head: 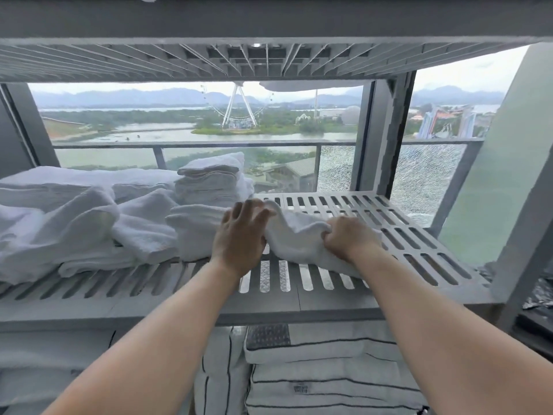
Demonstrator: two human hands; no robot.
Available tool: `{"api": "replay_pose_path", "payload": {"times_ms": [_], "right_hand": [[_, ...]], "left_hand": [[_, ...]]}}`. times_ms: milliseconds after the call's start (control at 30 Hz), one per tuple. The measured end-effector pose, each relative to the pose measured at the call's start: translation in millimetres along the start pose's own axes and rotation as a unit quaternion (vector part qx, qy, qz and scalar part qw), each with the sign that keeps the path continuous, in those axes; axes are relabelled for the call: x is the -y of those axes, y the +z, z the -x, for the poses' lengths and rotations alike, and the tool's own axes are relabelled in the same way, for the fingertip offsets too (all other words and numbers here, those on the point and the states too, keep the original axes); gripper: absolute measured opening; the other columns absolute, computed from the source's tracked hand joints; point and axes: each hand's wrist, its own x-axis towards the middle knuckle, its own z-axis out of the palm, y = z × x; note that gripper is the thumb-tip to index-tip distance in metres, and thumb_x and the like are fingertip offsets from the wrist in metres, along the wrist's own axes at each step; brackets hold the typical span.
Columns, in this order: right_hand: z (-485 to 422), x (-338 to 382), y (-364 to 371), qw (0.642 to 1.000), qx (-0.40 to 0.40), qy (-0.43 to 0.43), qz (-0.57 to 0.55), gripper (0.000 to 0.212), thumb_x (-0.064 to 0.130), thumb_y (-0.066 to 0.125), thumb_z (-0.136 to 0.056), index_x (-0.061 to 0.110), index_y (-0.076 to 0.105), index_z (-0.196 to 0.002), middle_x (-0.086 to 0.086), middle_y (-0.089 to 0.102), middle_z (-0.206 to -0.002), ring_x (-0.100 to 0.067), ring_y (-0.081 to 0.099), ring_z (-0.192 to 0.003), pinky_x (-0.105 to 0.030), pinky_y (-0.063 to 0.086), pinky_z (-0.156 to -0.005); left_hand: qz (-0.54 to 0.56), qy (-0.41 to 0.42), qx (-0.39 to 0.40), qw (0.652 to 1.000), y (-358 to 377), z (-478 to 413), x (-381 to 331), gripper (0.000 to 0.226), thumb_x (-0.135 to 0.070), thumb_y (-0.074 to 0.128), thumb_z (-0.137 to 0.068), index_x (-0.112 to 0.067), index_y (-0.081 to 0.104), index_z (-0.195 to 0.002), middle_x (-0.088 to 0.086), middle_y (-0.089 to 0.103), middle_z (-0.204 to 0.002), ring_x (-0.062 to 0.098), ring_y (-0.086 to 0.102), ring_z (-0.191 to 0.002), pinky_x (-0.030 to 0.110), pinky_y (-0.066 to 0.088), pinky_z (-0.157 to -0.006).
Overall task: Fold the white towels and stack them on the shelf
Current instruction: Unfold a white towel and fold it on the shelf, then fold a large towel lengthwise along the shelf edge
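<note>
Two arms [185, 324] reach over the near edge of the shelf [419, 250]. A small white towel [296, 235] lies between the hands, its long side running left to right. The right hand [350, 239] has its fingers curled tight on the right end. The left hand [239, 238] is open, with straight fingers against the left end. Folded towels [209, 181] sit just left, nearer the left hand.
</note>
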Motion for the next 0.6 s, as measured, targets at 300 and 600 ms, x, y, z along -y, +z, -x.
{"api": "replay_pose_path", "payload": {"times_ms": [300, 600], "right_hand": [[-4.4, 12.8, -14.6, 0.980, -0.092, 0.156, -0.080, 0.036, 0.026, 0.049, -0.096, 0.004, 0.046, -0.124, -0.014, 0.065, -0.109, -0.035, 0.064, -0.098, -0.038, 0.044, -0.066], [-14.1, 4.4, -24.3, 0.963, -0.225, 0.117, -0.090, 0.019, 0.036, 0.061, -0.091, 0.019, 0.066, -0.092, -0.008, 0.066, -0.094, -0.029, 0.060, -0.090, -0.041, 0.051, -0.082]], "left_hand": [[0.096, 0.032, 0.183, 0.978, 0.0, -10.5, -16.5, 0.016, -0.023, 0.060, -0.079, -0.023, 0.066, -0.094, -0.001, 0.064, -0.113, 0.024, 0.058, -0.109, 0.036, 0.048, -0.091], [0.156, 0.034, 0.249, 0.955, -36.3, -21.2, -40.5, 0.046, -0.073, 0.071, -0.066, -0.029, 0.058, -0.072, -0.014, 0.063, -0.071, 0.007, 0.057, -0.067, 0.026, 0.046, -0.059]]}}
